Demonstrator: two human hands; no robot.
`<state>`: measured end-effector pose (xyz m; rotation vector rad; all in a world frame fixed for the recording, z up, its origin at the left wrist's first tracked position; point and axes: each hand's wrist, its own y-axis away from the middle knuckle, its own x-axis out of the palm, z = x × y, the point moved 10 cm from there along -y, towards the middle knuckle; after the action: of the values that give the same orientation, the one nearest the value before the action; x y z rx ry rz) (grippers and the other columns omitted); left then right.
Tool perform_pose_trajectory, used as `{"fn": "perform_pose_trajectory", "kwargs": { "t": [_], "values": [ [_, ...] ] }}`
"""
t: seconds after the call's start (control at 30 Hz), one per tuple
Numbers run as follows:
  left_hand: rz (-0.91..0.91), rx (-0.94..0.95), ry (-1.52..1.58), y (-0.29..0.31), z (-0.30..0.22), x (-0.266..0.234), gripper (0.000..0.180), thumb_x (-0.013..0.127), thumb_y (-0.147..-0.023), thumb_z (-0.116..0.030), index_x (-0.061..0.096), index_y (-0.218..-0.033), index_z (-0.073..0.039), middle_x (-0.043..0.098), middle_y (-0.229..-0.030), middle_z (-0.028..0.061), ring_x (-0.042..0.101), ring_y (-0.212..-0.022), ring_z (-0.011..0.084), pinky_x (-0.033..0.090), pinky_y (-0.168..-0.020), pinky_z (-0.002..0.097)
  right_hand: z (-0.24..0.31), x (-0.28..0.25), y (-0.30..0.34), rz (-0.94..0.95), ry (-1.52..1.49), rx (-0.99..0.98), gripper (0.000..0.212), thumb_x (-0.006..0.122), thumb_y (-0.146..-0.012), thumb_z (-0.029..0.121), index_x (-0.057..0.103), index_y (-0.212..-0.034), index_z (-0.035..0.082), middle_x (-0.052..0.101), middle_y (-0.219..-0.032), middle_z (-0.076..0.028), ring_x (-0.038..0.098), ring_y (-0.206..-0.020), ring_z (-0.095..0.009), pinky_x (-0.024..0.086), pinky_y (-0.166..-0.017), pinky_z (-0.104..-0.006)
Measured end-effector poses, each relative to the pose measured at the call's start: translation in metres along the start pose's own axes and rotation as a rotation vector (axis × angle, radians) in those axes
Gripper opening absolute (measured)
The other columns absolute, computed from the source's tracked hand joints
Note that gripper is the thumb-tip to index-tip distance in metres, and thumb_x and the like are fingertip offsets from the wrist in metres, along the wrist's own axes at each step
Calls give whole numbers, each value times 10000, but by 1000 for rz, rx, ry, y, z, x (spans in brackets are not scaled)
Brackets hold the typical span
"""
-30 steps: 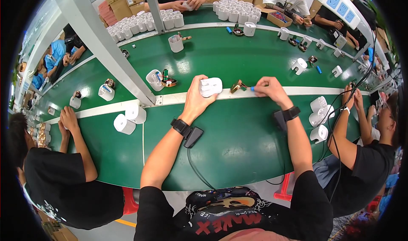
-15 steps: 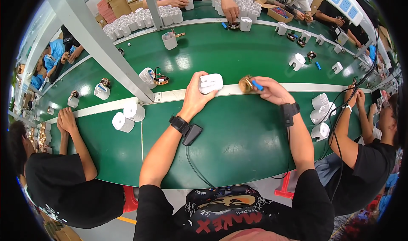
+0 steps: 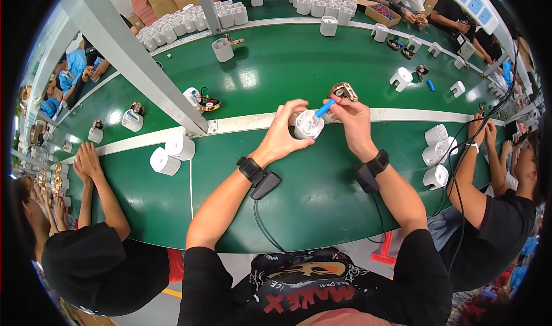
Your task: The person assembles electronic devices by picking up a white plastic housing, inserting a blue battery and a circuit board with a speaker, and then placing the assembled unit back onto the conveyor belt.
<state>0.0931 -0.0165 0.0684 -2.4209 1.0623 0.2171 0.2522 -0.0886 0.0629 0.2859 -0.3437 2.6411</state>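
Note:
My left hand (image 3: pixel 286 131) is wrapped round a white plastic housing (image 3: pixel 309 126), its open end turned up toward me. My right hand (image 3: pixel 352 121) pinches a blue cylindrical battery (image 3: pixel 325 108), whose lower end is at the housing's opening; how deep it reaches I cannot tell. A gold-rimmed round part (image 3: pixel 343 92) sits beside the right fingertips, apparently joined to the battery by wires. Black straps with small boxes are on both my wrists.
Two white housings (image 3: pixel 165 161) stand left on the green table (image 3: pixel 305 211); several (image 3: pixel 436 176) are at the right. A pale rail (image 3: pixel 402 115) borders the green belt (image 3: pixel 270 67), which carries housings with gold parts. A slanted grey post (image 3: pixel 155 61) rises at left. Co-workers sit on both sides.
My left hand has turned the housing so its opening shows. My right hand has moved left and brought the battery to it, with the gold-rimmed part raised. Across the belt, a co-worker's hand has withdrawn.

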Motion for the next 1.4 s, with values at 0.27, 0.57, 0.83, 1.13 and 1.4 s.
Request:
{"fn": "perform_pose_trajectory", "kwargs": {
  "t": [0.27, 0.57, 0.83, 1.13, 1.4],
  "values": [
    [58, 79, -15, -2, -9, 3, 735, 892, -588, -95, 563, -1244, -68, 574, -1141, 73, 581, -1101, 226, 478, -971, 355, 33, 20, 10, 65, 453, -368, 131, 688, -860, -27, 703, -987, -56, 691, -1065, -142, 678, -943, -188, 562, -775, -302],
    [71, 137, -23, -2, -15, 3, 739, 904, -573, -110, 595, -1242, -54, 560, -1171, 85, 580, -1104, 239, 480, -983, 361, 78, 51, 27, 132, 801, -719, 172, 761, -773, -8, 703, -934, -13, 702, -957, -105, 678, -864, -227, 555, -725, -325],
    [82, 218, -132, 1, -19, 9, 807, 897, -568, -105, 556, -1297, -55, 552, -1168, 99, 591, -1075, 265, 497, -948, 368, 72, 62, 37, 240, 979, -812, 178, 785, -748, 37, 691, -897, 6, 684, -892, -95, 633, -756, -245, 524, -661, -337],
    [39, 56, -5, -3, -5, 10, 977, 911, -573, -97, 433, -1423, -37, 580, -1179, 106, 592, -1111, 245, 460, -1019, 372, 45, 50, 24, 306, 920, -531, 110, 649, -889, 83, 666, -959, 0, 617, -1021, -127, 577, -877, -261, 466, -725, -349],
    [39, -12, 141, -5, 3, 9, 1126, 917, -566, -54, 292, -1502, -79, 594, -1161, 113, 600, -1105, 226, 455, -1031, 370, 16, 46, 7, 341, 824, -305, 162, 549, -968, 103, 611, -1053, -20, 561, -944, -126, 552, -862, -254, 444, -756, -344]
  ]
}}
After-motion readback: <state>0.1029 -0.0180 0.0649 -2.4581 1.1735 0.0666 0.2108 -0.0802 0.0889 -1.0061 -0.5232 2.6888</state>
